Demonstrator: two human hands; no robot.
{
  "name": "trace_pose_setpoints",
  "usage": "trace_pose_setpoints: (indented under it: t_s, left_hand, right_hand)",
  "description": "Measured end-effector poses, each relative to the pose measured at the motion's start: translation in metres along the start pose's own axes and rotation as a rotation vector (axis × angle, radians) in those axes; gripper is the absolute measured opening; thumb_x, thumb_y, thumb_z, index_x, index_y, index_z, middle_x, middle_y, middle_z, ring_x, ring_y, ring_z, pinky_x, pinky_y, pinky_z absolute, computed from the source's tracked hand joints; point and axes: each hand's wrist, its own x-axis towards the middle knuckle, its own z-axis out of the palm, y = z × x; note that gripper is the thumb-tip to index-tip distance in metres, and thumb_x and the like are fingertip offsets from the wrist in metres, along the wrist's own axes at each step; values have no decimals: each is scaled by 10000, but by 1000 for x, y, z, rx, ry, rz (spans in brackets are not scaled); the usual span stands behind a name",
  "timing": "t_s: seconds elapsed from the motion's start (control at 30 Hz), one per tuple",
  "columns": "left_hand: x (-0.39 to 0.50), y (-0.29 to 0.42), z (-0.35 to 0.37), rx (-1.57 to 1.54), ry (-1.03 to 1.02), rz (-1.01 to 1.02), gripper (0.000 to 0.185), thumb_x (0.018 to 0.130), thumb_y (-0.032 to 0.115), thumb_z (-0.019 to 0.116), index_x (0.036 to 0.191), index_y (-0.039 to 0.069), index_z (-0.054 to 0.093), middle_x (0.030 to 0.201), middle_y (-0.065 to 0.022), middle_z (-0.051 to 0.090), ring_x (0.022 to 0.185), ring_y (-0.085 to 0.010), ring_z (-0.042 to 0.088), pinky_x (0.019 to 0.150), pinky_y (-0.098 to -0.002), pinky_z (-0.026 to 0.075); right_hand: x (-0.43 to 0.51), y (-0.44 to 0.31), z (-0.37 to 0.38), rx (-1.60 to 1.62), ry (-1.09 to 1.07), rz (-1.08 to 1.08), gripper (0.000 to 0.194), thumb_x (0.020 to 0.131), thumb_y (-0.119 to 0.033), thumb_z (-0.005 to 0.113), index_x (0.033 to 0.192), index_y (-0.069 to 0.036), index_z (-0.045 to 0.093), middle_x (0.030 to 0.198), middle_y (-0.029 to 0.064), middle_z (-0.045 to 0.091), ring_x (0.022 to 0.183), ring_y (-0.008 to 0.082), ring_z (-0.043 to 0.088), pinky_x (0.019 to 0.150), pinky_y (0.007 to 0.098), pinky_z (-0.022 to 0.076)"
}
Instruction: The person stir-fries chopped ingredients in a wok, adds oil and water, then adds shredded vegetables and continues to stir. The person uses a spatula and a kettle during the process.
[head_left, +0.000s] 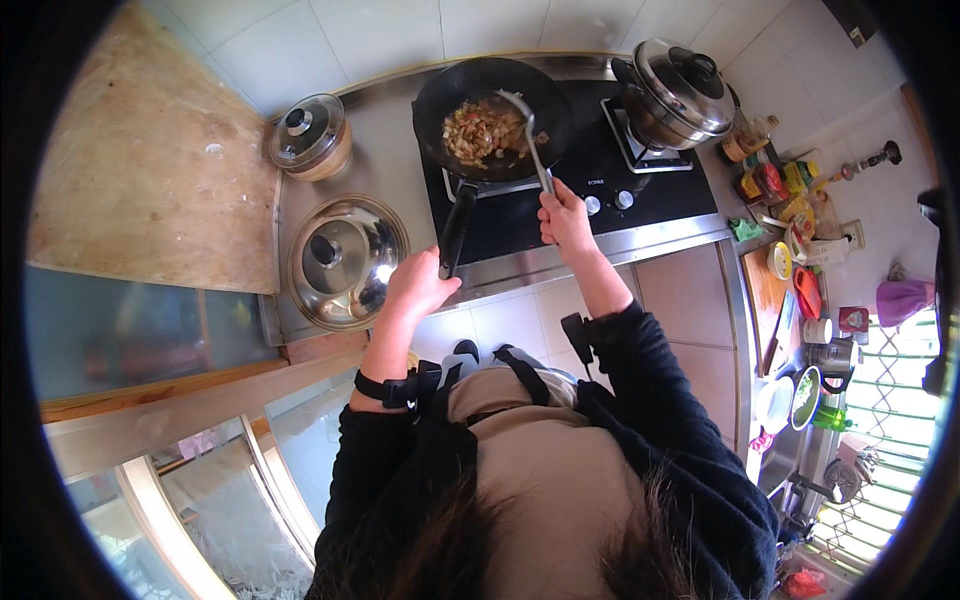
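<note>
A dark wok (442, 97) rests over the left burner of a black glass gas hob (540, 217). Chopped, browned food (480, 135) lies in its bottom, with small red and pale pieces among it. My left hand (421, 283) grips the end of the wok's black handle (459, 225). In my right hand (566, 219) is the handle of a metal spatula (534, 146), which slants up over the wok's right side. The spatula's head reaches into the wok by the food, and its exact edge is hard to make out.
Left of the hob lie a large steel lid (349, 277) and a glass-lidded pot (311, 142). A lidded steel pot (675, 97) stands on the right burner. Along the right counter are bottles (750, 139), a cutting board (761, 292) with a knife (780, 334), and bowls (806, 397).
</note>
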Motion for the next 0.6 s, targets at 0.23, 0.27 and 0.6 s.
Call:
trace_pose_setpoints:
  t_s: [0.23,0.27,0.6]
  left_hand:
    - [0,0,0,-27,-3,-11,419,776,274,764,1030,-31,629,921,-238,706,909,-400,689,816,-462,555]
    - [0,0,0,-8,-1,-18,421,775,274,763,1034,-30,630,919,-237,706,908,-399,691,815,-462,556]
    - [-2,-1,2,-40,18,-8,409,763,271,771,1007,-24,630,889,-235,703,874,-403,691,785,-464,559]
  right_hand:
    - [-41,1,-5,-423,-56,-147,415,970,-138,564,1380,-77,543,773,81,617,644,222,592,578,305,464]
    - [-34,2,-6,-596,-21,-282,414,958,-147,577,1364,-69,552,819,132,657,718,288,643,637,337,501]
    - [48,-1,-6,-816,200,-612,464,921,-193,604,1350,-23,556,1059,288,672,1022,445,643,884,459,533]
